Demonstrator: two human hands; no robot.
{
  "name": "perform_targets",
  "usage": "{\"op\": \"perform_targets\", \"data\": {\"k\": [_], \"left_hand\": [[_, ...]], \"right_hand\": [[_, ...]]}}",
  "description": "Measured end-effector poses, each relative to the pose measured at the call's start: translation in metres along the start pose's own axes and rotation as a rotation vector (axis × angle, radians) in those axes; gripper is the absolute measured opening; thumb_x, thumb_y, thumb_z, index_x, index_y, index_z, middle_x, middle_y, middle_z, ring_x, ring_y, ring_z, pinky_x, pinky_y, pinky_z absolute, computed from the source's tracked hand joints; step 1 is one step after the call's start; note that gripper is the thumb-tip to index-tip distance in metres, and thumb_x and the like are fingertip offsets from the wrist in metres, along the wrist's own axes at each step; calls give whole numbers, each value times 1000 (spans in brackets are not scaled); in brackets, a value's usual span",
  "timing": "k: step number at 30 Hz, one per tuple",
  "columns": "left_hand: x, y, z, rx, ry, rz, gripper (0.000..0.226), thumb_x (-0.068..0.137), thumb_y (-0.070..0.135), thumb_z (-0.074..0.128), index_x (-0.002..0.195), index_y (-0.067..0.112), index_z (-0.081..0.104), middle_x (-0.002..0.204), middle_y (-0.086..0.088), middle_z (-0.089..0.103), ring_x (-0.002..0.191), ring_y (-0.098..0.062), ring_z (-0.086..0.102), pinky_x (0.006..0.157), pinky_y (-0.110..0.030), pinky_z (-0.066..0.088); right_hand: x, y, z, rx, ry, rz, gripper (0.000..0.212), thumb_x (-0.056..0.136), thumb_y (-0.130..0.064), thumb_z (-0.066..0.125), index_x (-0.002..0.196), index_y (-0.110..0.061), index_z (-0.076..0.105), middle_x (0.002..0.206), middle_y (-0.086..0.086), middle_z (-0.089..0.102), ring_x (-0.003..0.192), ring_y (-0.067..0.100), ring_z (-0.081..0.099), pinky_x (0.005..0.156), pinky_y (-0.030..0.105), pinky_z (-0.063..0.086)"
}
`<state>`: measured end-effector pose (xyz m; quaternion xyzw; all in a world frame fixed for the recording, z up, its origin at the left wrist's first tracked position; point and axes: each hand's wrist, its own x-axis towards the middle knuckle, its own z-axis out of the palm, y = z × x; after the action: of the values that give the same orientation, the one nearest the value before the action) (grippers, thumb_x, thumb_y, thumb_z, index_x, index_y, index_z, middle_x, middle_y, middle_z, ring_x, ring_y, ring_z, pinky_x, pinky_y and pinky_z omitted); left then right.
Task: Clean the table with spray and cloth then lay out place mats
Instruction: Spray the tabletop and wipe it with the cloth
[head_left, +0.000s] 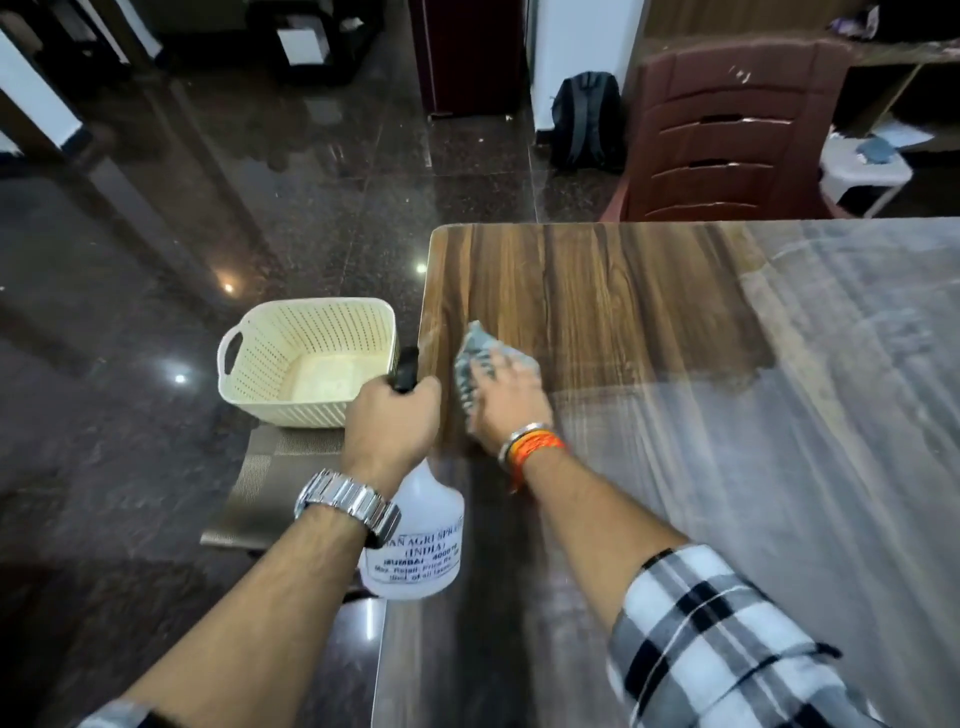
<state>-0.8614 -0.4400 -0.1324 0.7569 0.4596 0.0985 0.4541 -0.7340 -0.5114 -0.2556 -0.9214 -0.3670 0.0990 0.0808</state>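
The spray bottle (415, 540) hangs upright just off the near left edge of the surface (675, 322), its long axis roughly vertical and leaning slightly toward the camera at the base. Its black nozzle (406, 368) points far, toward the basket (306, 358). The white body with printed lettering shows below the wrist.

The left hand (392, 421) is clenched round the bottle's neck, fingers wrapped fully, knuckles up; a metal watch (348, 501) sits on that wrist.

The right hand (506, 400) lies palm down on the surface near its far left corner, fingers spread and fairly flat, pressing a grey-green cloth (475, 358). The cloth is bunched under and ahead of the fingers, its free end sticking out toward the far left. The hand and cloth are blurred. That wrist carries a metal bangle and orange threads (535, 441), and a black-and-white checked sleeve (717, 634) covers the forearm.

The surface is wood-grained; much of its right and near part looks pale and streaky, while the far left part is darker brown.

The cream perforated basket stands left of the surface, resting on the far end of a grey-brown mat (270, 483) that lies below the left forearm. A brown chair (727, 135) stands at the far side, and a dark backpack (584, 122) rests on the floor beyond.
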Motion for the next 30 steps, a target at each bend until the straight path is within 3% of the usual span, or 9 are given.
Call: {"op": "perform_targets", "data": {"k": [4,8,11,13,15,19,22,30], "left_hand": [[-11,-2,10,-35,-15,-16,30,85,26,55,59,16,46,58,-1,52,61,-27,51,56,-30,33],[-17,-7,14,-15,-12,-26,29,83,29,54,58,16,50,63,-5,58,66,-31,59,58,-30,37],[-19,-11,13,-16,-7,-52,26,81,31,53,60,15,54,63,-4,59,68,-32,59,60,-31,42],[-21,-16,10,-30,0,-58,25,75,35,52,58,17,52,59,-2,55,67,-32,57,68,-36,54],[-23,-20,4,-34,10,-78,23,72,36,53,58,17,53,58,0,54,64,-29,53,75,-49,63],[-32,-29,-14,-16,77,-109,30,78,41,54,63,14,56,73,-10,67,77,-36,68,73,-40,59],[-34,-40,-27,-34,75,-114,30,68,44,51,64,14,55,87,-24,73,88,-46,71,83,-53,62],[-16,-57,-29,-38,45,-119,47,57,54,45,68,10,56,101,-27,73,96,-47,71,86,-56,61]], "right_hand": [[-28,110,-19,12,58,318,64,87,-35,51,148,-22,32,157,13,19,140,37,23,114,47,20],[-78,203,-32,77,181,704,72,76,-40,27,144,-19,40,156,17,22,140,39,22,116,51,13],[-88,206,-32,116,213,820,75,74,-37,25,145,-18,38,157,15,19,142,38,17,116,49,8],[-78,183,-30,122,209,844,70,80,-39,25,147,-18,35,158,15,17,142,39,16,115,52,9],[-57,146,-24,116,193,767,67,84,-40,25,146,-17,36,157,15,19,140,41,20,112,55,13],[-4,48,-3,106,145,399,58,89,-40,36,143,-19,40,157,11,23,142,35,19,116,47,9],[34,-9,6,111,111,227,54,92,-38,42,143,-22,40,158,6,22,144,32,16,117,45,4],[46,-70,15,49,28,-75,48,91,-39,41,139,-32,45,157,6,23,143,30,20,117,44,9]]}}
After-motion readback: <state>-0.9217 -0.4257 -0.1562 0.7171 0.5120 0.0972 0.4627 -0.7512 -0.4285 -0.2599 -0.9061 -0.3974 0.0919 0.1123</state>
